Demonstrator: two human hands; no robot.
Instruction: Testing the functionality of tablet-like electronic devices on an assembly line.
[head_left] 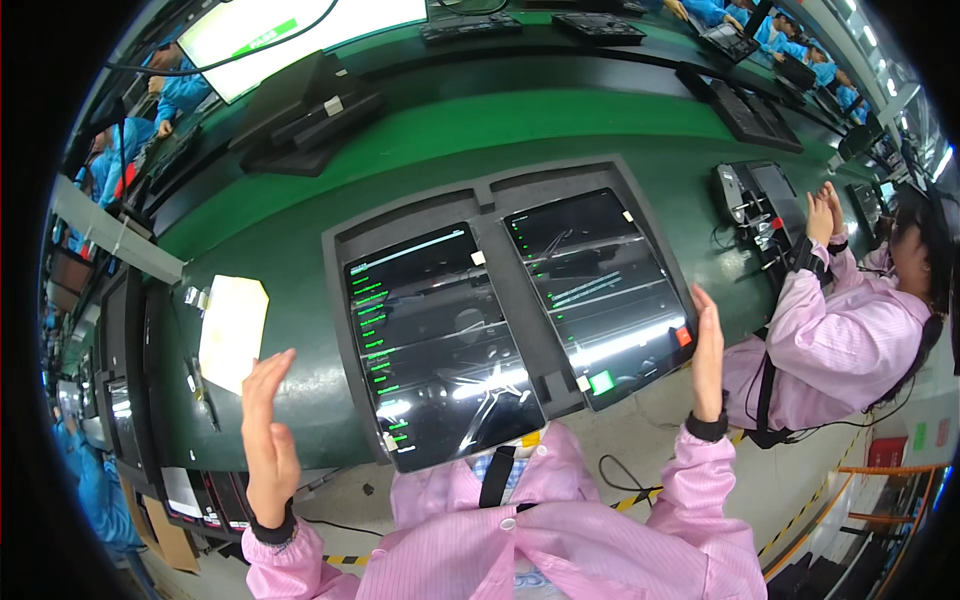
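Plainly, both hands are spread and hold nothing. With the tray's middle as the centre of the clock, the left hand (pixel 268 440) is raised at 8 o'clock, its fingers straight and close together, its thumb standing apart. It is nearest to a pale yellow sheet (pixel 232 330) at 9 o'clock; whether the fingertips touch it I cannot tell. The right hand (pixel 708 355) is at 3 o'clock, fingers pointing up, just beside the outer edge of the right tablet (pixel 590 290); contact there is also unclear.

The dark foam tray (pixel 521 300) sits on the green worktop (pixel 285 240) and carries two tablets side by side, a strip of foam between them. The left tablet (pixel 435 340), on the 9 o'clock side, shows a column of green text lines on black. On the 3 o'clock side, the other one shows green text too, with a bright green square at its near left corner and a red square near its right edge.

A thin tool (pixel 200 392) lies between 8 and 9 o'clock. At 3 o'clock a co-worker in pink (pixel 850 325) has both hands raised close together.
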